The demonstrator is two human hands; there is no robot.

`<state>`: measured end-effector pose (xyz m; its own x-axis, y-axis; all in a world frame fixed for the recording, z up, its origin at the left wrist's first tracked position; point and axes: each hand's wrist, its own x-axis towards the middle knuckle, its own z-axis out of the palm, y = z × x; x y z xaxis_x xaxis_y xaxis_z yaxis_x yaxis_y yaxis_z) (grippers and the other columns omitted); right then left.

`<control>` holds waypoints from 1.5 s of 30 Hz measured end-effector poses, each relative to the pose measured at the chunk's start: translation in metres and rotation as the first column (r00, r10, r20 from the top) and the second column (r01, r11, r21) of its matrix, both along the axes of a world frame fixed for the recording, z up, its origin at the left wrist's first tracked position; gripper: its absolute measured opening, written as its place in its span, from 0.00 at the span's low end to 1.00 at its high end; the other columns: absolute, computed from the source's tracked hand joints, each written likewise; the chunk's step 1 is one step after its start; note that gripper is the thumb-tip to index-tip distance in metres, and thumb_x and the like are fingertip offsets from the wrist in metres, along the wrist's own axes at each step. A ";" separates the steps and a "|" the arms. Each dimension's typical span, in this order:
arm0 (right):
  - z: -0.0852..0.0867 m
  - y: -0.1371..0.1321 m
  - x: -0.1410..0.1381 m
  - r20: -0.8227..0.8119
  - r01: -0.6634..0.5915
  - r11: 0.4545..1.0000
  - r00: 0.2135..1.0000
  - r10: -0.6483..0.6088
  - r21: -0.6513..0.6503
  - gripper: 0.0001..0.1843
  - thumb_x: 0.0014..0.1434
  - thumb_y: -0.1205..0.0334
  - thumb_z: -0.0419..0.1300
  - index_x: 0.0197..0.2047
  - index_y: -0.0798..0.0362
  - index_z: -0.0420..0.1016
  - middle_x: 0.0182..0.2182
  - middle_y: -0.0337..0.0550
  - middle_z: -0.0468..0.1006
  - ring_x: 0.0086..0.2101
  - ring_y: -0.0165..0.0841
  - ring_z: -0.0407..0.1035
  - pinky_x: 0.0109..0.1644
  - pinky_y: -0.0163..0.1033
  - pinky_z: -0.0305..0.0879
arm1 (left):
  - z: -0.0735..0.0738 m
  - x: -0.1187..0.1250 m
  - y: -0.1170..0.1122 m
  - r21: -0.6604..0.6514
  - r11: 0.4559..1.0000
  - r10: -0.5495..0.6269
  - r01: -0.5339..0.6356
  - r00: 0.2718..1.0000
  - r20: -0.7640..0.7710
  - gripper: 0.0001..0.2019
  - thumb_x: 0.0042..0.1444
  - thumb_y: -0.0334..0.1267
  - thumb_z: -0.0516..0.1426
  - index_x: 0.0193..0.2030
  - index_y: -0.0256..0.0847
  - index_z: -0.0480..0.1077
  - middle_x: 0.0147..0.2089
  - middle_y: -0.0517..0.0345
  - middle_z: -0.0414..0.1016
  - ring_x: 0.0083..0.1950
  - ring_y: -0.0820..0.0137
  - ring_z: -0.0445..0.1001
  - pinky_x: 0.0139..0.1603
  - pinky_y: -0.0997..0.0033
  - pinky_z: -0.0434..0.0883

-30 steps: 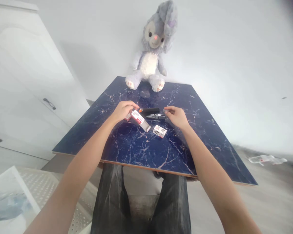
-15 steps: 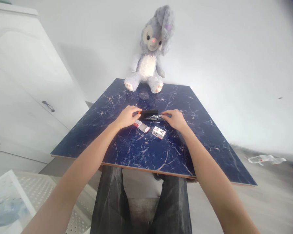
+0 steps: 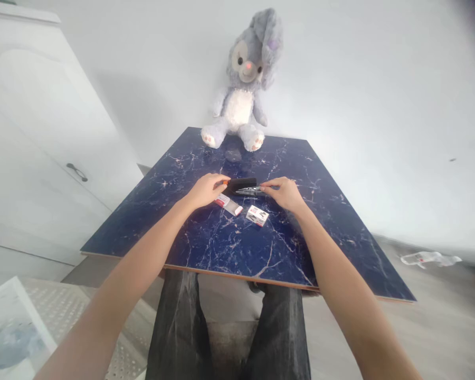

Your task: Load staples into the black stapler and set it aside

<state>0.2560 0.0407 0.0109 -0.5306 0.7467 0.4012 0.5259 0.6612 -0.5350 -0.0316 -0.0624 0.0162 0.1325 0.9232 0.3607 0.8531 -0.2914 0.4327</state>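
Observation:
A black stapler point(image 3: 243, 183) with its metal staple channel point(image 3: 248, 191) exposed lies on the dark blue marbled table. My left hand point(image 3: 206, 189) grips its left end, where a bit of orange shows by the fingers. My right hand point(image 3: 283, 193), fingers pinched together, is at the right end of the metal channel; whatever is between those fingertips is too small to make out. Just below the stapler, an opened clear-and-red packet point(image 3: 233, 207) rests near my left hand. To the right of that packet sits a small white box point(image 3: 257, 215) with dark printing.
A grey plush rabbit point(image 3: 239, 105) sits at the table's point(image 3: 237, 248) far edge against the wall. On the left stands a white cabinet point(image 3: 35, 132) with dark handles. A crumpled clear plastic item point(image 3: 431, 258) lies on the floor at right.
My right fingertips have shifted slightly left along the metal channel. My left hand and the stapler stay nearly in place.

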 end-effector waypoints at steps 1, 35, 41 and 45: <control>-0.001 0.001 0.000 0.013 -0.007 1.000 1.000 0.007 -0.006 0.10 0.60 0.56 0.64 0.41 0.47 0.86 0.40 0.41 0.85 0.42 0.39 0.78 0.52 0.43 0.70 | 0.000 0.000 0.000 0.002 1.000 0.000 0.000 1.000 -0.002 0.17 0.67 0.41 0.53 0.58 0.46 0.74 0.56 0.54 0.78 0.51 0.60 0.74 0.53 0.58 0.69; -0.001 -0.013 -0.012 0.111 0.174 0.983 0.978 -0.179 0.053 0.08 0.61 0.62 0.62 0.39 0.47 0.85 0.36 0.40 0.85 0.41 0.40 0.76 0.50 0.44 0.67 | 0.000 0.003 0.000 0.045 0.999 0.005 -0.004 1.000 -0.008 0.16 0.65 0.40 0.54 0.56 0.45 0.75 0.52 0.53 0.80 0.48 0.62 0.77 0.52 0.60 0.71; -0.002 -0.008 -0.009 0.120 0.122 0.986 0.983 -0.136 0.110 0.08 0.62 0.62 0.62 0.40 0.48 0.85 0.38 0.41 0.85 0.42 0.41 0.75 0.51 0.43 0.65 | 0.000 0.002 -0.001 0.036 0.999 0.001 -0.001 1.000 -0.011 0.16 0.65 0.40 0.54 0.56 0.45 0.75 0.52 0.53 0.80 0.48 0.62 0.77 0.52 0.60 0.71; -0.002 -0.006 -0.008 0.126 0.085 0.992 0.987 -0.096 0.091 0.08 0.62 0.62 0.62 0.40 0.48 0.84 0.39 0.41 0.85 0.41 0.39 0.75 0.51 0.42 0.65 | 0.002 0.002 -0.002 0.022 1.000 0.004 -0.004 1.000 -0.001 0.16 0.66 0.41 0.53 0.57 0.45 0.75 0.53 0.53 0.80 0.49 0.62 0.77 0.52 0.60 0.71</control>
